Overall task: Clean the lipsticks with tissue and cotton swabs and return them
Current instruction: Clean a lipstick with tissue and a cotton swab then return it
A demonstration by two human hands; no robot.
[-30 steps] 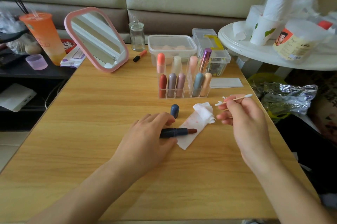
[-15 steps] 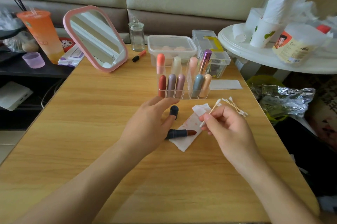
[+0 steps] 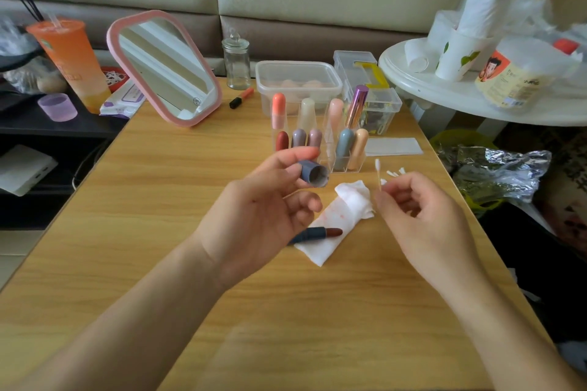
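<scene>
My left hand [image 3: 263, 215] pinches the blue-grey lipstick cap [image 3: 313, 173] between thumb and forefinger. It is raised off the worktop [image 3: 152, 231], with its open mouth turned towards my right hand [image 3: 422, 222]. That hand pinches a cotton swab [image 3: 378, 173] near its lower end, the clean tip standing upright and the other fingers loosely curled.

I judge the step in hand to be swabbing the inside of the cap. Swab and cap are near each other but apart. The next move calls for tipping the swab over and steering its tip into that narrow mouth. I would then turn it round the inner wall without bending the stick.

Below my left hand the uncapped lipstick [image 3: 317, 233] lies on its side, its dark red bullet resting on the stained tissue [image 3: 346, 215]. Spare swabs [image 3: 395, 172] lie just beyond the right hand. Behind them the clear organiser [image 3: 330, 161] holds the other capped lipsticks upright. A gap in its front row looks free for this one's return.
</scene>
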